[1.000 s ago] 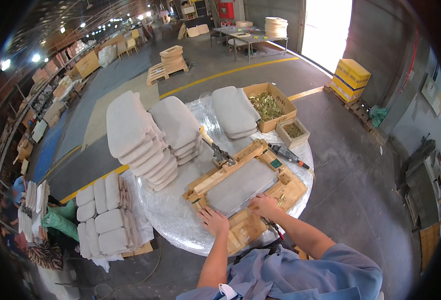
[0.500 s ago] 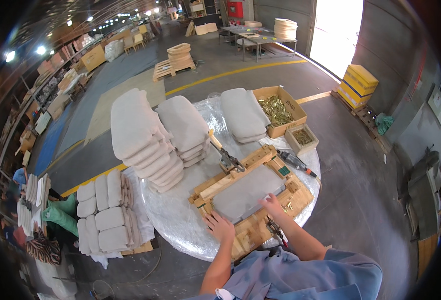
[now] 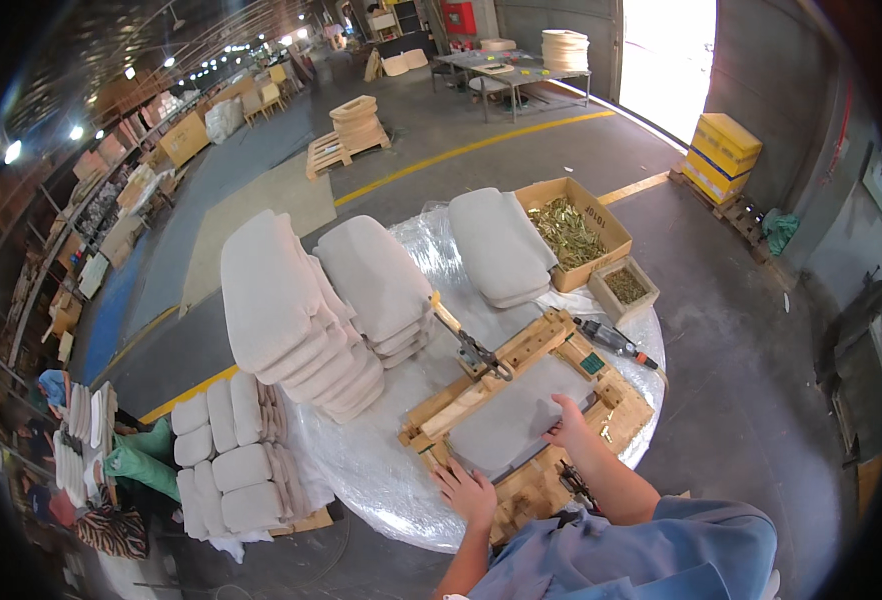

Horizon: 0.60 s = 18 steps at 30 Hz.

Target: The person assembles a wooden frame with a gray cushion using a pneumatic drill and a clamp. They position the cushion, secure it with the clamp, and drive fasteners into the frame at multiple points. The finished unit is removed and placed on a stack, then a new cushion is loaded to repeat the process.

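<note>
So the left hand [image 3: 469, 495] is spread out pretty flat, fingers apart and nothing in its grasp, fingertips resting around the near left corner of a wooden frame [image 3: 523, 507]. The right hand [image 3: 568, 425] is over to the right of it and a bit farther out, fingers partly curled with a gap between thumb and fingers, right by the edge of the grey pad [image 3: 516, 415]. Can't tell whether it's actually pinching that edge or just touching it. The pad lies flat inside the frame, ahead of the left hand and reaching to the right one's fingers. Some little brass-coloured pieces [image 3: 606, 433] sit on the frame just right of the right hand, and there's a metal clamp [image 3: 574, 480] closer in, just below that hand. Another clamp [image 3: 481, 358] is on the far rail, beyond both hands. Past the right hand, off to the right, a power tool [image 3: 616, 342] lies beside the frame, with a small box [image 3: 643, 303] and a bigger cardboard box [image 3: 616, 237] of metal bits farther out. Well beyond the left hand, stacked grey cushions [image 3: 276, 290] pile up on the plastic-wrapped table [image 3: 401, 510].
</note>
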Tool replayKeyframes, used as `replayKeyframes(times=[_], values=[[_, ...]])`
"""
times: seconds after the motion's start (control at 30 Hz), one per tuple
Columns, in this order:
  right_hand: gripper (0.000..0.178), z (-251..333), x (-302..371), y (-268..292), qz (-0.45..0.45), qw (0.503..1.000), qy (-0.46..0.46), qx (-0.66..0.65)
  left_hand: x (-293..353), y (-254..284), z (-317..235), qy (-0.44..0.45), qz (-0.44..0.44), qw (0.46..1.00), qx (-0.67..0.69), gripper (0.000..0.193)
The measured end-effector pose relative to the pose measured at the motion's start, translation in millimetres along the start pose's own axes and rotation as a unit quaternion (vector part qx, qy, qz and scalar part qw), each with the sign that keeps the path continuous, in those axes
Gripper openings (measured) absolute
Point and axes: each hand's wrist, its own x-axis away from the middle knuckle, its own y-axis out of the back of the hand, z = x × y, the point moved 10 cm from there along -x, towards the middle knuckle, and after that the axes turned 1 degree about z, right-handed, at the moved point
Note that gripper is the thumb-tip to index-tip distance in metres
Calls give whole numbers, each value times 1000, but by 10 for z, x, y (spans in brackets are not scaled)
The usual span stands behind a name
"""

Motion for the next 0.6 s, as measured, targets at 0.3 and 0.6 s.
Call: replayKeyframes(times=[0.3, 0.6], values=[[55, -50, 190, -8, -68, 996, 31, -42, -27, 50, 153, -48, 43, 998, 14, 87], [38, -141, -2, 55, -11, 996, -1, -92, -11, 103, 81, -104, 56, 992, -38, 102]])
